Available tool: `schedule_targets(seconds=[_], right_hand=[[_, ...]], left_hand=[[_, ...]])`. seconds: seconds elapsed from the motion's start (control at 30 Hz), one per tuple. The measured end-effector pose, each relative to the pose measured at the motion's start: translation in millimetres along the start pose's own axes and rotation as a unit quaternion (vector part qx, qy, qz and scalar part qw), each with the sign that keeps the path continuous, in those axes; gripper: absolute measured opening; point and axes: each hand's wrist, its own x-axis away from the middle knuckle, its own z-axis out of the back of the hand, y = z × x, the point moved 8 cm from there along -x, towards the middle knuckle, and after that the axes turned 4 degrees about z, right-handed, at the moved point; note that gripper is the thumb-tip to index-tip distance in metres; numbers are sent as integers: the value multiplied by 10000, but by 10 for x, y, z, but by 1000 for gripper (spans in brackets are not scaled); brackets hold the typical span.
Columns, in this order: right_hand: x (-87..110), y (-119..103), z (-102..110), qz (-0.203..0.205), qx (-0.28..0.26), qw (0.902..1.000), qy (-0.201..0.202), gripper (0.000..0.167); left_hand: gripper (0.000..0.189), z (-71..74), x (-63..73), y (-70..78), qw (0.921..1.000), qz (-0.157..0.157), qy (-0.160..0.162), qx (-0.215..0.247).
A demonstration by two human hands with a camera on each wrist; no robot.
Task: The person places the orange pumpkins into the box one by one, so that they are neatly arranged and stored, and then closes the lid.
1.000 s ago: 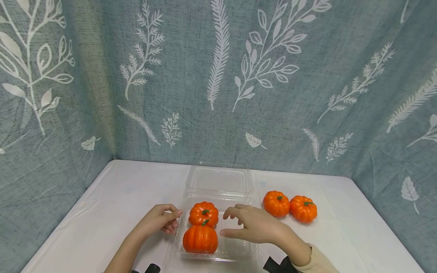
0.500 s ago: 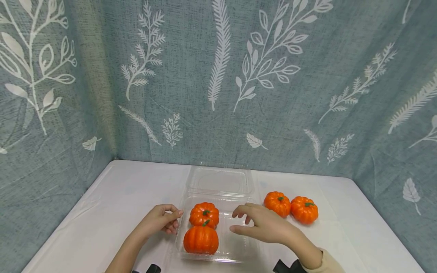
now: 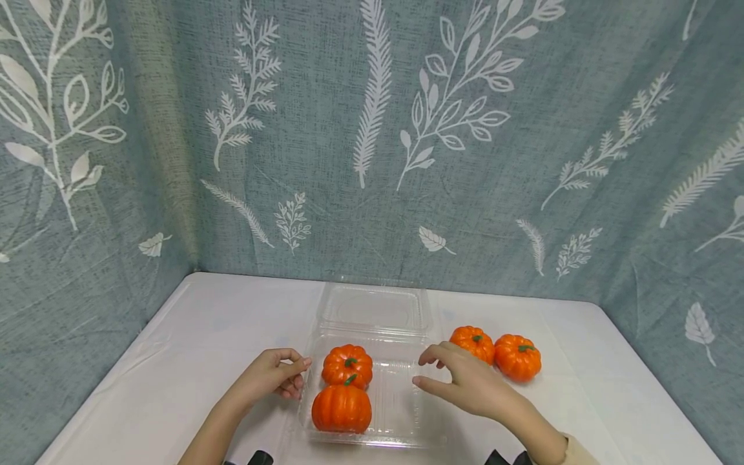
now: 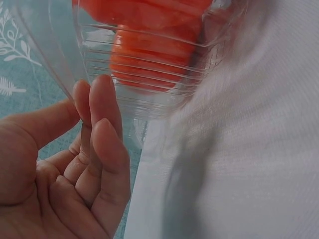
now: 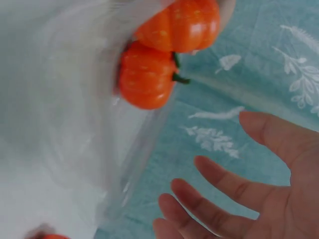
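A clear plastic clamshell container lies open on the table, its lid folded back toward the curtain. Two small orange pumpkins sit in its left half: a rear pumpkin with its stem up and a front pumpkin tipped on its side. With thumb and fingertips, my left hand pinches the container's left rim, as the left wrist view shows. My right hand hovers above the container's right edge, fingers spread and holding nothing. It partly covers the nearer of two more pumpkins, the left one.
Beside that pumpkin, touching it, stands the far-right pumpkin. A white cloth covers the table. Behind and along both sides hangs a blue-green curtain with white leaf prints.
My right hand has moved right, away from the pumpkins in the container, toward those on the table. The left hand has stayed at the rim.
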Motion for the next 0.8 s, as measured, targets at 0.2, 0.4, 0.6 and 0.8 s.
schedule_targets(seconds=[0.2,0.4,0.6,0.8], right_hand=[[83,154,39,-273,139,9990,322,33],[157,307,117,-551,150,9962,665,35],[208,444,203,-810,197,9922,929,39],[252,508,243,-813,236,9902,1108,35]], left_hand=[[30,-2,-2,-1,10000,13,-29,-2],[29,0,4,1,10000,-5,-33,-5],[31,1,15,8,10000,19,-23,-40],[31,0,5,6,10000,-7,-32,-56]])
